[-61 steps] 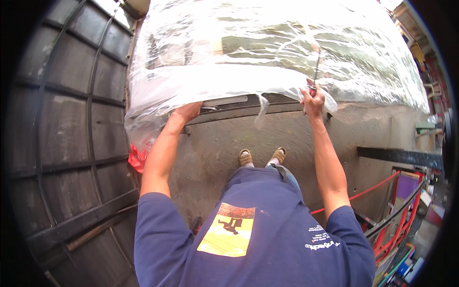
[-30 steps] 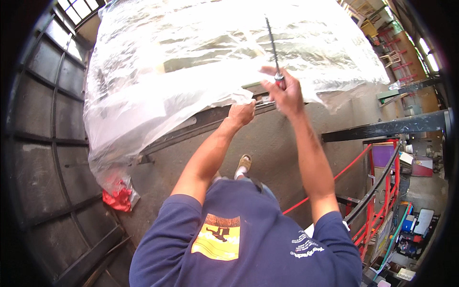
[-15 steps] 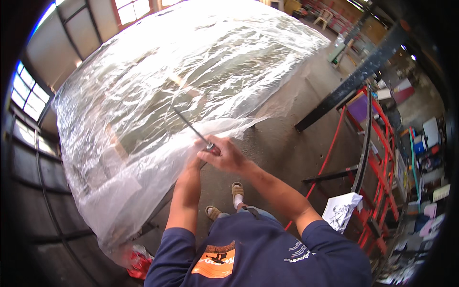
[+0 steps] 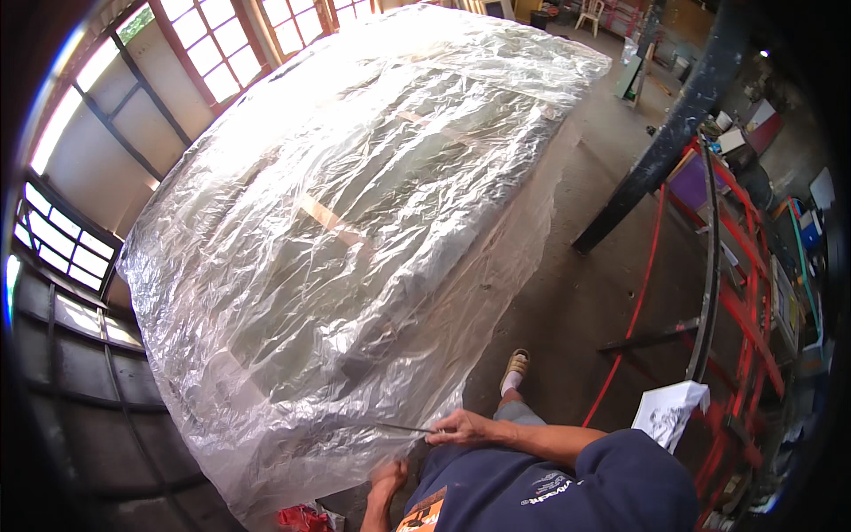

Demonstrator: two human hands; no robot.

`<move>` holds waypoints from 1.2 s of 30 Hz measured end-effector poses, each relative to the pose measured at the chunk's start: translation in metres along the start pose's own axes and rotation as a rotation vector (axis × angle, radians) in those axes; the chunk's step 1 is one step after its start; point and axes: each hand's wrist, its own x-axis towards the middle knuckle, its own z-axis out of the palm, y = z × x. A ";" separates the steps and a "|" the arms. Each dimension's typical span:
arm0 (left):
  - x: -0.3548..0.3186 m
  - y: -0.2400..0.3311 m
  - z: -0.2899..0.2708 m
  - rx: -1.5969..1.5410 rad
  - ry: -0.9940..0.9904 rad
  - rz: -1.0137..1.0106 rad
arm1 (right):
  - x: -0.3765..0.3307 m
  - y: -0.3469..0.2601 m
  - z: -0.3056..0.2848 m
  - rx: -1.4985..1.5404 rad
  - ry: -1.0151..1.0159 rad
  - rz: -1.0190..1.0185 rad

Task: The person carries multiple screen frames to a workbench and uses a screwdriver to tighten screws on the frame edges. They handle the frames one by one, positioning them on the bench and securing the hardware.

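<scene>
A large sheet of clear, crinkled plastic (image 4: 355,293) drapes over a broad flat object, its loose near edge hanging down beside my body. My right hand (image 4: 463,427) is closed round what looks like a screwdriver (image 4: 403,427), its thin metal shaft pointing left over the sheet's near edge; the handle is hidden in my fingers. Lower and to the left, my left hand (image 4: 388,479) is curled closed right at the hanging plastic. What its fingers hold, if anything, is hidden. Pale strips (image 4: 332,222) show through the sheet.
A dark metal post (image 4: 638,168) leans at the right. Beyond it stand red metal frames (image 4: 745,310) with a white printed sheet (image 4: 669,412) near my right elbow. A red plastic bag (image 4: 306,518) lies low at the left. Windows (image 4: 208,44) line the far left wall.
My hands, together over the sheet's edge before, are now apart and closer to my body. The screwdriver's shaft has swung down to nearly level. My view has shifted left and the sheet hangs lower.
</scene>
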 end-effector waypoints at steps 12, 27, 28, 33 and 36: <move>0.085 0.285 -0.203 -0.143 -0.057 0.095 | -0.134 0.005 -0.350 0.025 0.740 -0.368; 0.356 0.682 -0.334 -0.337 0.076 0.570 | -0.228 0.101 -0.776 0.640 1.323 -0.220; 0.384 0.707 -0.346 -0.352 0.096 0.639 | -0.227 0.111 -0.814 0.624 1.344 -0.185; 0.530 0.851 -0.444 -0.258 0.237 0.846 | -0.217 0.222 -1.020 0.951 1.712 -0.036; 0.559 0.961 -0.516 -0.398 0.180 0.907 | -0.263 0.342 -1.092 1.007 2.020 0.343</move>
